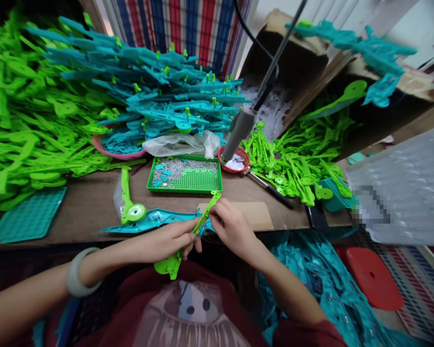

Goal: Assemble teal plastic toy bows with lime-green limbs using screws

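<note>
My left hand [166, 241] is closed around a long bright green plastic part [188, 241] that slants from my lap up to the table edge. My right hand [231, 226] pinches the same green part near its upper end, fingers pressed together. Just behind both hands a teal plastic part [148, 220] lies flat on the wooden table [90, 202], with another green part [128, 205] resting across its left end. A pale bangle [77, 274] sits on my left wrist.
A green mesh tray [184, 180] of small screws stands behind the hands, beside a small red basket [235, 161] and a hanging grey power screwdriver [240, 127]. Heaps of green parts [29, 120] and teal parts [159, 96] fill the back. Cardboard boxes [296, 62] stand right; a red stool [372, 277] is below.
</note>
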A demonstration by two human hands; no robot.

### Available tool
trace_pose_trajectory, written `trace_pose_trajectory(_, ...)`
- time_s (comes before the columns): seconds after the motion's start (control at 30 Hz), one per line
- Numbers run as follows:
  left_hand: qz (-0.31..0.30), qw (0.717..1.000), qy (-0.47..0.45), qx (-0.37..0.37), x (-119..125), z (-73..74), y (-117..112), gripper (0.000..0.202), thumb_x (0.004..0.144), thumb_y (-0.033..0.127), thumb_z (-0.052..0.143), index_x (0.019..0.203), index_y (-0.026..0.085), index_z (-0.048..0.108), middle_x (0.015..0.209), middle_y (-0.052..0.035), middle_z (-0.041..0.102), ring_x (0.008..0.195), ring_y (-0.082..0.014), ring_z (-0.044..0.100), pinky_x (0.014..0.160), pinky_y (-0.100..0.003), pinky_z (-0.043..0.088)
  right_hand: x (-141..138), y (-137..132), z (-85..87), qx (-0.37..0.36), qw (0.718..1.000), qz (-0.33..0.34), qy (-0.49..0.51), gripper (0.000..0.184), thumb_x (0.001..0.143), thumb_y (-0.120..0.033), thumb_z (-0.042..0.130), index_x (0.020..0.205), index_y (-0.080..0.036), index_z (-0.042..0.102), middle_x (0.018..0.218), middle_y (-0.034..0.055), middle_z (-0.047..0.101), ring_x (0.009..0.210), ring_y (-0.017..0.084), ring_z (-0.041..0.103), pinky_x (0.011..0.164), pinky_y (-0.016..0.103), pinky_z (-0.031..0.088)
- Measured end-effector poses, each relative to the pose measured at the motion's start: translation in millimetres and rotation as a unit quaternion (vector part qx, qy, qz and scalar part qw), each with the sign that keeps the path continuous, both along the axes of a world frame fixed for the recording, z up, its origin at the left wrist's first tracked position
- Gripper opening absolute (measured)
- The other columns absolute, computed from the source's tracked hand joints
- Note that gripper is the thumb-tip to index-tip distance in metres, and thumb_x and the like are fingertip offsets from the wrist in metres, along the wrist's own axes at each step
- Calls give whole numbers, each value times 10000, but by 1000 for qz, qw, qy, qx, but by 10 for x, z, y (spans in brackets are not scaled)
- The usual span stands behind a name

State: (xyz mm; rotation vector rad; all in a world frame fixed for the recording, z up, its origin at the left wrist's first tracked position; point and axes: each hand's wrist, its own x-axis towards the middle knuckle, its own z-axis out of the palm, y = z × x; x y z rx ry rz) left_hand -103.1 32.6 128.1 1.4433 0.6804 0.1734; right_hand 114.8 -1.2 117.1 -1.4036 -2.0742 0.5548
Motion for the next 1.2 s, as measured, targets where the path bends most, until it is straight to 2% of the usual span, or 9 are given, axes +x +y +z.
trace_pose_trajectory(0.23, 0, 1000, -11, -9, 37, -47, -23, 342, 939, 258, 426, 1133, 206, 703, 655, 0, 610, 584, -158, 594, 606, -234, 503, 5, -7, 19, 23, 998, -9, 52, 126, 966, -127, 491, 886, -205, 548, 878, 42, 565, 832, 183, 560, 742, 291, 436)
trace_pose_trajectory(0.37, 42, 998, -6, -51, 56, -126, -34, 578, 879, 222, 425, 1451, 233, 510, 786, -23, 722, 536, -146, 588, 558, -235, 496, -2, -25, -11, 32, 998, -14, 59, 116, 971, -127, 507, 912, -195, 580, 913, 50, 559, 865, 182, 568, 763, 288, 459)
trace_pose_trajectory(0.43, 40, 998, 10, -47, 54, -133, -24, 616, 868, 221, 452, 1483, 247, 476, 840, -36, 749, 536, -148, 607, 533, -226, 479, 0, -43, -36, 33, 998, -7, 50, 132, 982, -127, 488, 927, -194, 588, 929, 55, 555, 866, 181, 569, 764, 287, 469)
trace_pose_trajectory(0.5, 24, 999, 32, -26, 62, -116, 2, 531, 871, 239, 492, 1396, 242, 571, 855, -43, 756, 533, -149, 612, 512, -223, 462, 9, -64, -59, 26, 999, 10, 32, 155, 984, -116, 468, 933, -193, 592, 946, 63, 557, 873, 181, 572, 768, 287, 481)
trace_pose_trajectory(0.6, 10, 999, 42, 15, 113, -103, 55, 278, 887, 282, 507, 1080, 213, 695, 801, -36, 741, 552, -161, 626, 541, -236, 472, 33, -86, -90, 29, 999, 29, 17, 176, 983, -97, 451, 957, -183, 602, 968, 79, 577, 899, 186, 585, 790, 294, 500)
trace_pose_trajectory(0.73, 20, 995, 56, 81, 222, -171, 106, 174, 875, 246, 447, 805, 211, 602, 636, 2, 641, 595, -173, 629, 591, -245, 465, 58, -75, -130, 64, 997, 43, 27, 184, 993, -110, 460, 971, -185, 626, 954, 74, 602, 866, 172, 596, 770, 280, 512)
trace_pose_trajectory(0.87, 17, 976, 100, 195, 309, -235, 106, 352, 993, 373, 355, 774, 211, 577, 647, 11, 591, 590, -156, 564, 605, -262, 396, 62, -43, -185, 107, 992, 17, 66, 161, 976, -102, 516, 979, -182, 655, 914, 56, 596, 833, 151, 600, 749, 254, 519)
trace_pose_trajectory(0.97, 40, 951, 141, 273, 373, -291, 64, 357, 1006, 371, 349, 781, 203, 569, 726, -16, 627, 643, -169, 560, 643, -290, 364, 52, -33, -256, 115, 989, -9, 93, 164, 960, -88, 541, 1008, -184, 665, 909, 53, 610, 841, 153, 613, 759, 257, 530)
trace_pose_trajectory(1.2, 92, 944, 156, 275, 498, -441, -99, 329, 1037, 362, 328, 867, 205, 562, 815, -30, 636, 732, -190, 580, 712, -310, 395, 39, -64, -380, 104, 985, -56, 129, 153, 945, -75, 547, 950, -194, 642, 870, 41, 615, 824, 159, 616, 762, 281, 535)
